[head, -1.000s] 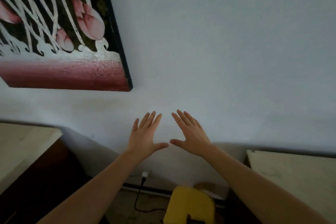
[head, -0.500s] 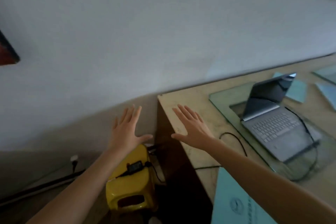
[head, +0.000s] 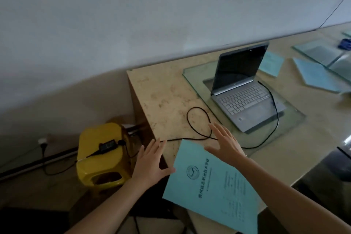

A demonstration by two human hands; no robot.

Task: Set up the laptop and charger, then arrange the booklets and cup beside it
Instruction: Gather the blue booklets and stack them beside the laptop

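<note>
Booklet (head: 212, 182) lies just under your right hand (head: 226, 144), long axis toward you; both hands open, left hand (head: 150, 161) empty beside it.

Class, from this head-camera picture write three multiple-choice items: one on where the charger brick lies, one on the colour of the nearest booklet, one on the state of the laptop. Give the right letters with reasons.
1. Where does the charger brick lie?
A. on the laptop keyboard
B. on the yellow stool
C. on the nearest booklet

2. What colour is the nearest booklet?
A. red
B. white
C. light blue

3. In what state is the laptop?
A. lid closed
B. lid open, screen dark
C. lid open, screen lit

Answers:
1 B: the charger brick rests on top of the yellow stool beside the desk.
2 C: the nearest booklet, at the desk's near edge under the right hand, has a light blue cover.
3 B: the laptop stands with its lid up and its screen black.
</note>
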